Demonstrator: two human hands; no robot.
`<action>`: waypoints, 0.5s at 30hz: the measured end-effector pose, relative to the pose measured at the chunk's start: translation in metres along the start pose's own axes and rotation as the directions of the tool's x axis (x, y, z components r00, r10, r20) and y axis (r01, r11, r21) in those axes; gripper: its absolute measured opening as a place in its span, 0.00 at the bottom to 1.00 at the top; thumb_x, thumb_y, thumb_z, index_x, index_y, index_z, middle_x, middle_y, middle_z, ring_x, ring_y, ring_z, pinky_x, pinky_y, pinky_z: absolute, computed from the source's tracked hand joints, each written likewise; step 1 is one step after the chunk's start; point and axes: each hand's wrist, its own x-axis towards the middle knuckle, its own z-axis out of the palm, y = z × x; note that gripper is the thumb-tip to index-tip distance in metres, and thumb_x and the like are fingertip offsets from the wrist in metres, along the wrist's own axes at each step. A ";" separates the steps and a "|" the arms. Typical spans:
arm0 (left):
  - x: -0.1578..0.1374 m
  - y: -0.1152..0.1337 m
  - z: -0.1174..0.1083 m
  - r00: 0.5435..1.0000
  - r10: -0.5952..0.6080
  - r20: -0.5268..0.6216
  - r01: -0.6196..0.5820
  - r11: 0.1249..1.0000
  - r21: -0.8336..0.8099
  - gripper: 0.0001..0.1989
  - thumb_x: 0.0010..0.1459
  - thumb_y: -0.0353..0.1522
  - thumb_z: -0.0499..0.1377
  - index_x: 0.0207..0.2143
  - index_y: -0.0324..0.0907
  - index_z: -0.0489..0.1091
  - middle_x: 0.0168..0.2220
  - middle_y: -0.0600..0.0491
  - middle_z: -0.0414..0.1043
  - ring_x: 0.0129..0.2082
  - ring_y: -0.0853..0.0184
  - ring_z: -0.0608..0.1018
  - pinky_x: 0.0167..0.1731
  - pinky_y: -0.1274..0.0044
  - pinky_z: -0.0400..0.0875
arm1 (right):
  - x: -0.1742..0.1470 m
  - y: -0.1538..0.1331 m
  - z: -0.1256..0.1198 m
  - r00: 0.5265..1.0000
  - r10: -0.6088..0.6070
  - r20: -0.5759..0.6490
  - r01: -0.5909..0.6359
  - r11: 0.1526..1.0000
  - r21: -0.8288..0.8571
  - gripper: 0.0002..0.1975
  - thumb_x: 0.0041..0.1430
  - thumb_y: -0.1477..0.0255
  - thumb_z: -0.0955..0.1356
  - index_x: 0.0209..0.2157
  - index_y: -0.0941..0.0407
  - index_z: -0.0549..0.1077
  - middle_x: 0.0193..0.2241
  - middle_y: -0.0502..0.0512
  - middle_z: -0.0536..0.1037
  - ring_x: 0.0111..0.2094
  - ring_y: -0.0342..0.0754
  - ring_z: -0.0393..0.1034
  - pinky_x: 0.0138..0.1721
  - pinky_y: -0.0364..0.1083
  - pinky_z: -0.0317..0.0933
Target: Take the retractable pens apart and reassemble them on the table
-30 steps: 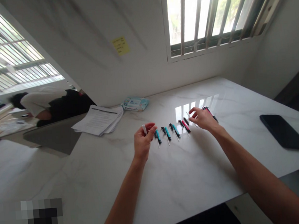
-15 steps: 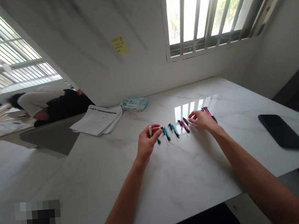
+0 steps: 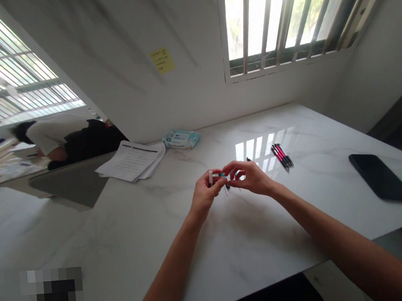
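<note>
My left hand (image 3: 204,192) is closed around a small white tube (image 3: 210,177) whose end sticks up above the fingers. My right hand (image 3: 246,177) is curled in, its thumb and fingertips meeting the fingertips of my left hand. What it pinches, if anything, is too small to make out. Under and behind the two hands lies a row of pen parts, mostly hidden; a thin white refill (image 3: 226,191) shows below the fingers. Several assembled red and black pens (image 3: 282,157) lie side by side to the right of my right hand.
A black phone (image 3: 380,176) lies at the table's right. Toward the wall are a blue wipes packet (image 3: 181,139) and stacked printed sheets (image 3: 132,160). A yellow note (image 3: 162,61) sticks to the wall. Another person (image 3: 57,138) bends over a desk at far left.
My right hand has moved left, away from the red pens and dark pen parts, and joined my left hand. My left hand shifted slightly right, still holding the white tube.
</note>
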 end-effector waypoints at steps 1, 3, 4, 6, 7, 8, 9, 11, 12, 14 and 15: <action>0.000 -0.001 -0.001 1.000 0.003 -0.009 -0.003 1.000 -0.010 0.21 0.49 0.40 0.73 0.42 0.40 0.75 0.25 0.58 0.70 0.21 0.77 0.61 0.22 0.80 0.53 | 0.000 0.000 0.002 1.000 0.003 -0.003 -0.003 1.000 0.013 0.16 0.57 0.68 0.75 0.48 0.53 0.77 0.41 0.54 0.81 0.35 0.45 0.75 0.39 0.46 0.75; 0.001 -0.002 -0.002 0.999 0.008 -0.040 -0.008 1.000 -0.016 0.21 0.50 0.41 0.73 0.42 0.40 0.75 0.24 0.59 0.68 0.21 0.77 0.61 0.22 0.81 0.52 | -0.001 0.001 0.003 1.000 0.005 0.024 -0.006 0.999 0.040 0.19 0.55 0.69 0.76 0.49 0.52 0.77 0.41 0.54 0.81 0.36 0.45 0.76 0.41 0.48 0.76; 0.001 -0.002 -0.002 0.998 0.006 -0.056 -0.006 1.000 -0.012 0.21 0.49 0.41 0.73 0.42 0.40 0.75 0.24 0.59 0.68 0.21 0.77 0.62 0.22 0.81 0.53 | -0.001 0.001 0.004 1.000 0.001 0.030 -0.003 0.998 0.055 0.18 0.55 0.69 0.76 0.49 0.52 0.77 0.42 0.53 0.81 0.36 0.45 0.76 0.42 0.48 0.76; 0.002 -0.003 -0.002 0.997 -0.006 -0.077 0.005 1.000 -0.009 0.23 0.48 0.41 0.74 0.42 0.40 0.75 0.23 0.60 0.67 0.20 0.76 0.62 0.22 0.81 0.53 | 0.000 0.001 0.005 1.000 -0.012 0.013 0.011 0.997 0.074 0.16 0.56 0.70 0.75 0.47 0.53 0.78 0.40 0.53 0.81 0.35 0.45 0.76 0.42 0.49 0.76; 0.002 -0.004 -0.002 0.997 -0.012 -0.078 0.011 1.000 -0.015 0.23 0.47 0.41 0.74 0.42 0.40 0.75 0.23 0.60 0.66 0.20 0.76 0.61 0.22 0.81 0.53 | 0.000 0.001 0.005 1.000 -0.020 -0.003 0.021 0.997 0.076 0.14 0.57 0.70 0.75 0.46 0.53 0.78 0.39 0.52 0.81 0.35 0.45 0.76 0.42 0.49 0.76; 0.002 -0.004 -0.001 0.997 -0.017 -0.075 0.015 1.000 -0.024 0.23 0.46 0.41 0.75 0.42 0.40 0.75 0.22 0.60 0.66 0.20 0.76 0.61 0.21 0.81 0.52 | 0.000 0.001 0.006 0.999 -0.031 -0.020 0.032 0.997 0.069 0.12 0.58 0.70 0.74 0.45 0.53 0.78 0.39 0.52 0.81 0.35 0.45 0.76 0.42 0.48 0.76; 0.002 -0.004 -0.001 0.997 -0.019 -0.069 0.017 0.999 -0.035 0.23 0.46 0.41 0.75 0.42 0.40 0.75 0.22 0.60 0.66 0.20 0.77 0.61 0.21 0.81 0.52 | 0.000 0.000 0.007 0.998 -0.044 -0.032 0.046 0.998 0.052 0.11 0.58 0.70 0.74 0.44 0.53 0.78 0.38 0.52 0.81 0.36 0.45 0.77 0.41 0.48 0.76; 0.001 -0.003 0.000 0.998 -0.023 -0.057 0.020 0.998 -0.064 0.23 0.47 0.42 0.74 0.41 0.39 0.75 0.23 0.59 0.68 0.20 0.77 0.61 0.22 0.81 0.52 | 0.000 -0.001 0.009 0.996 -0.077 -0.042 0.077 0.997 0.001 0.10 0.59 0.70 0.74 0.43 0.53 0.79 0.39 0.53 0.81 0.37 0.46 0.77 0.40 0.48 0.76; 0.001 -0.003 0.000 0.998 -0.029 -0.054 0.024 0.996 -0.082 0.23 0.47 0.41 0.74 0.42 0.39 0.75 0.24 0.58 0.69 0.20 0.77 0.62 0.22 0.81 0.53 | 0.000 -0.003 0.010 0.994 -0.096 -0.044 0.095 0.995 -0.024 0.09 0.60 0.70 0.74 0.43 0.53 0.79 0.40 0.53 0.81 0.37 0.46 0.77 0.40 0.47 0.76; 0.000 -0.002 0.000 0.997 -0.044 -0.056 0.036 0.991 -0.126 0.23 0.47 0.41 0.75 0.42 0.40 0.75 0.26 0.57 0.71 0.21 0.78 0.62 0.22 0.82 0.54 | 0.000 -0.006 0.011 0.990 -0.134 -0.047 0.131 0.989 -0.068 0.07 0.62 0.71 0.72 0.43 0.53 0.79 0.41 0.53 0.81 0.36 0.45 0.77 0.38 0.46 0.75; 0.000 -0.001 0.000 0.997 -0.052 -0.057 0.043 0.988 -0.146 0.24 0.46 0.40 0.75 0.42 0.39 0.75 0.27 0.57 0.72 0.21 0.78 0.62 0.23 0.82 0.54 | -0.001 -0.008 0.012 0.988 -0.148 -0.053 0.143 0.986 -0.086 0.06 0.62 0.72 0.72 0.42 0.53 0.79 0.41 0.53 0.81 0.34 0.44 0.76 0.37 0.46 0.75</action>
